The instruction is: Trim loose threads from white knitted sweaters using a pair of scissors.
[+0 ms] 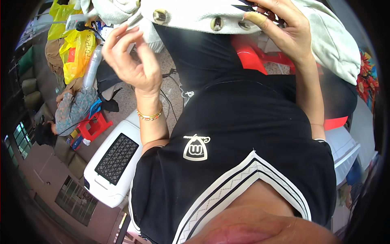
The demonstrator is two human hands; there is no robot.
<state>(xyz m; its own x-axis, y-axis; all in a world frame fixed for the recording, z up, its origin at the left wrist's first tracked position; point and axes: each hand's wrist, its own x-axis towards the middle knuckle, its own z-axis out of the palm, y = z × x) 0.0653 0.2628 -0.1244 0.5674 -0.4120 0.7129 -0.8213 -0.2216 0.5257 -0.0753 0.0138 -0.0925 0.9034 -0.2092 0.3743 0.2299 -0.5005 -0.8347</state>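
Observation:
A white knit garment (195, 18) with several dark-centred, pale-rimmed round buttons (217, 23) lies across my lap at the top of the view. My right hand (284, 28) is over its right part, closed around small dark scissors (243, 7) whose pointed tip is directed left. A yellowish wrap covers the right thumb; the fingers hide part of the handles. My left hand (134, 63) is raised beside the garment's left part, fingers apart and loosely curved, with nothing visible in them. A beaded bracelet (150, 115) circles that wrist.
Yellow plastic bags (77, 57) and a white power socket block (75, 22) with a plug stand at the upper left. A white case with a black grille (115, 158) is at my left. Beyond it, another person (75, 110) is near a red stool (95, 125). Cables cross the floor.

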